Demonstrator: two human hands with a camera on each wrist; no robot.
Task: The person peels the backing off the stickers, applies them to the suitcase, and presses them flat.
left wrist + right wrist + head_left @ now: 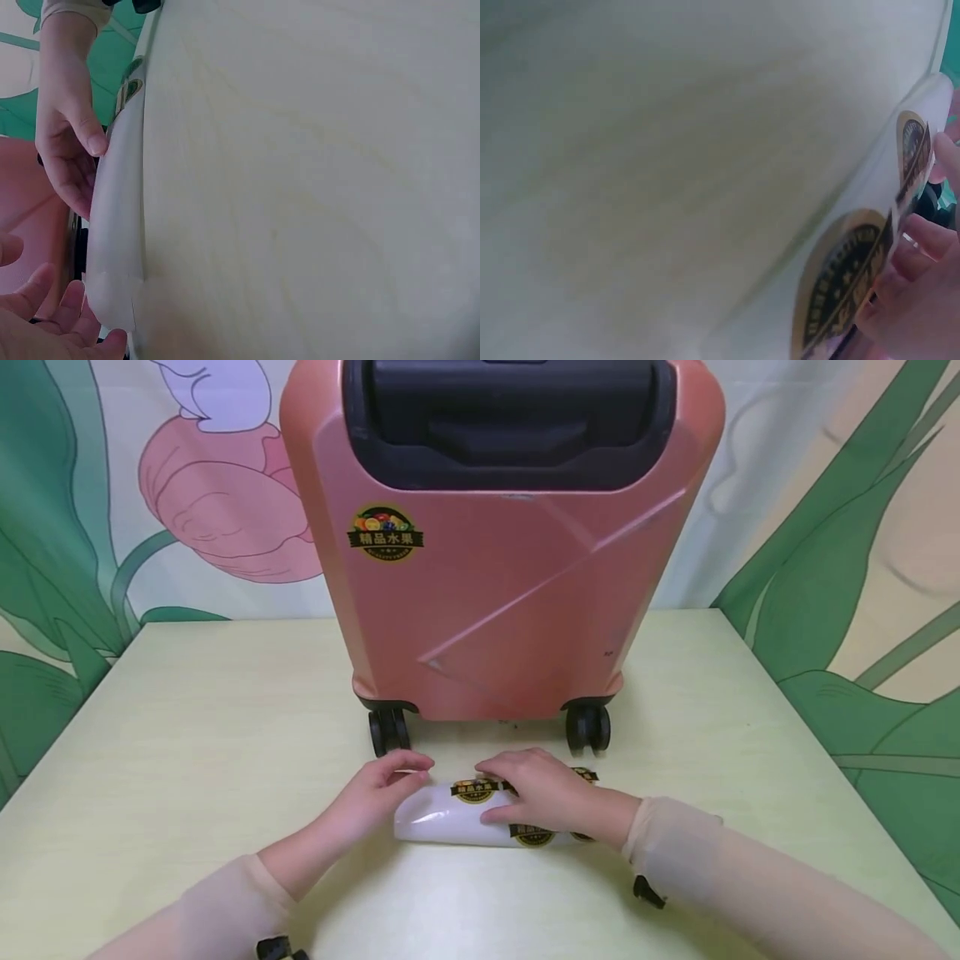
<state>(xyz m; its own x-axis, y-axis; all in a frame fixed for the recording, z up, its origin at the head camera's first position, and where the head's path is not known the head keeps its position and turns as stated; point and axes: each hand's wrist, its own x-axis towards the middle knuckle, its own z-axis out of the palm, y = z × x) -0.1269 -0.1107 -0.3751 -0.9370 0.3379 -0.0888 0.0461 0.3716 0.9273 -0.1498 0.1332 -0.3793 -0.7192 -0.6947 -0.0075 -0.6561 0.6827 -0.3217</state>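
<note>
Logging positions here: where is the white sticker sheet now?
In the head view, the white sticker sheet is at lower centre, in front of the pink suitcase, with the right hand on it and the left hand by its left end.

Suitcase on surface; backdrop behind. Sticker on suitcase's upper left. Sticker sheet on surface, before wheels. Left hand at sheet's left end; right hand over sheet's right half.
</note>
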